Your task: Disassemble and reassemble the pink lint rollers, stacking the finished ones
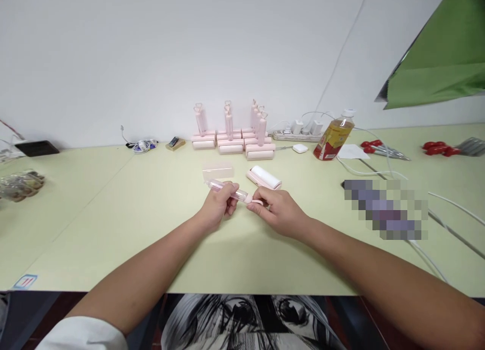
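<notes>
A translucent pink handle lies slanted above the pale green table, gripped by both hands. My left hand is closed round its middle. My right hand pinches the pink loop at its near end. Just behind my right hand lies a pink lint roller head with a white roll. A clear plastic cover rests behind the handle. Several assembled pink lint rollers stand in rows near the wall.
A bottle of yellow liquid stands at the right, beside a white power strip with plugs and cables. Red-handled tools lie far right. A bag sits at the left edge. A blurred patch covers something at the right.
</notes>
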{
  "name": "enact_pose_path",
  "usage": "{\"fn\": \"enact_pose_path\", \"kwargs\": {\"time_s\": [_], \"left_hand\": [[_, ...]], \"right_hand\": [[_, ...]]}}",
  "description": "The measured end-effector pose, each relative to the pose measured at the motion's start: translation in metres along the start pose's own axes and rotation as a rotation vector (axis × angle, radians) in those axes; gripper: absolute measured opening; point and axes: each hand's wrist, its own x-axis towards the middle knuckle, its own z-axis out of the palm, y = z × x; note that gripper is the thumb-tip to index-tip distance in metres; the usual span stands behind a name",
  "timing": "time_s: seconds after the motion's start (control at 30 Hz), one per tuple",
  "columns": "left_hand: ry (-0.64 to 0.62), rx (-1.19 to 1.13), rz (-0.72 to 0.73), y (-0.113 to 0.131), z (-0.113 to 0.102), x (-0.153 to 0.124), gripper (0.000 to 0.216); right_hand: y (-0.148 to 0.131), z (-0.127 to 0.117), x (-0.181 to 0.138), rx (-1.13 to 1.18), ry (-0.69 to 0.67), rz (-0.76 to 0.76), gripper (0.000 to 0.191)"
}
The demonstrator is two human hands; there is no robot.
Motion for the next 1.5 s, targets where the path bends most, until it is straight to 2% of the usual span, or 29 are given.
{"fn": "enact_pose_path", "kwargs": {"time_s": [0.13,0.27,0.43,0.67,0.83,1.1,1.17,1.23,1.33,1.4,1.47,1.5], "left_hand": [[-0.093,0.016,-0.106,0.0,-0.004,0.001,0.04],[-0.143,0.009,-0.116,0.002,-0.003,-0.001,0.04],[-0.12,-0.037,-0.158,0.004,0.002,-0.003,0.042],[-0.157,-0.13,-0.235,0.004,0.008,-0.009,0.045],[-0.098,-0.117,-0.228,0.004,0.013,-0.015,0.043],[-0.064,-0.12,-0.22,0.001,0.017,-0.015,0.04],[-0.071,-0.128,-0.226,-0.001,0.017,-0.015,0.04],[-0.089,-0.129,-0.227,-0.003,0.016,-0.014,0.04],[-0.148,-0.111,-0.204,-0.004,0.012,-0.013,0.042],[-0.189,-0.056,-0.118,-0.001,0.007,-0.012,0.042],[-0.184,0.048,0.031,0.004,0.0,-0.009,0.038],[-0.162,0.099,0.108,0.006,-0.003,-0.007,0.035]], "right_hand": [[0.002,-0.002,-0.001,-0.013,-0.01,0.022,0.019],[0.003,-0.003,0.0,-0.024,-0.084,0.059,0.019],[-0.002,-0.003,0.001,-0.16,-0.191,0.041,0.023],[-0.008,-0.007,-0.002,-0.355,-0.213,0.053,0.021],[-0.007,-0.008,-0.003,-0.365,-0.246,-0.003,0.021],[-0.008,-0.002,-0.005,-0.312,-0.204,0.038,0.024],[-0.007,-0.004,-0.004,-0.23,-0.184,0.035,0.025],[-0.006,-0.005,-0.003,-0.024,-0.186,0.073,0.031],[-0.007,-0.001,-0.003,0.557,-0.365,0.314,0.04],[-0.01,0.003,-0.003,0.904,-0.522,0.468,0.043],[-0.013,0.005,-0.002,1.0,-0.566,0.494,0.045],[-0.014,0.005,-0.002,0.928,-0.519,0.456,0.046]]}}
